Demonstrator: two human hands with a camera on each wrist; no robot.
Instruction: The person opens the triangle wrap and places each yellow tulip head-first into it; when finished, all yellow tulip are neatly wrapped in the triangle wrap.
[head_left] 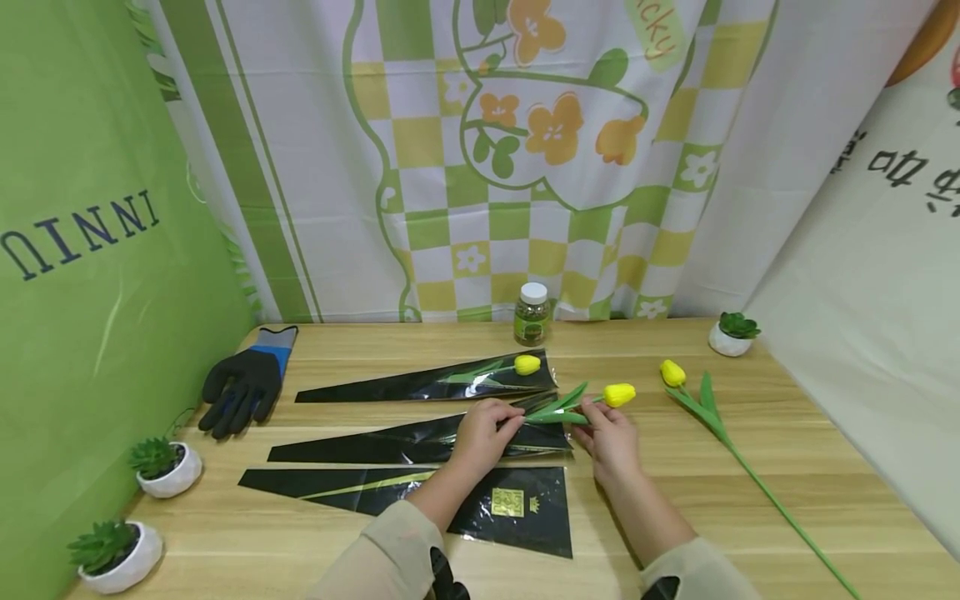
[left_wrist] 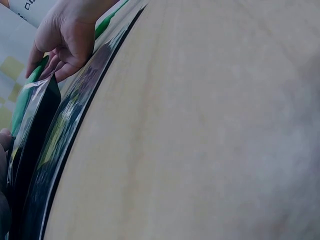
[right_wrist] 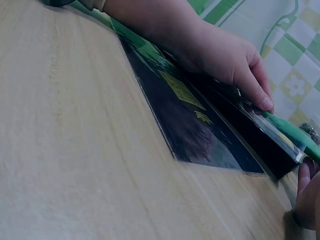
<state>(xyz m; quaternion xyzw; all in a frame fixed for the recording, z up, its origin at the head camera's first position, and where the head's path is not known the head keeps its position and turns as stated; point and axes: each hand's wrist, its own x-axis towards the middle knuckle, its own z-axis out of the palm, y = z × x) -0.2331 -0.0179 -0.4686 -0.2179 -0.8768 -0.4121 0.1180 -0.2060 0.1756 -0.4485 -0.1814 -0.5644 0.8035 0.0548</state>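
A yellow tulip (head_left: pixel 618 395) with green leaves (head_left: pixel 558 415) lies partly inside the middle black sleeve (head_left: pixel 360 442), its bloom past the sleeve's right opening. My right hand (head_left: pixel 611 437) pinches the stem and leaves just below the bloom. The left hand (head_left: pixel 483 433) pinches the sleeve's upper layer near its opening, thumb and fingertips beside the leaves. In the right wrist view the left hand (right_wrist: pixel 225 55) holds the sleeve edge over a green leaf (right_wrist: pixel 292 134). In the left wrist view the right hand (left_wrist: pixel 70 37) has its fingers round the leaf (left_wrist: pixel 22 105).
Behind lies a black sleeve (head_left: pixel 397 383) holding a tulip (head_left: pixel 527 364); in front, a flat sleeve (head_left: pixel 525 508) with a gold print. Another tulip (head_left: pixel 750 467) lies at the right. A jar (head_left: pixel 532 315), a glove (head_left: pixel 247 379) and potted plants (head_left: pixel 733 335) stand or lie around the table.
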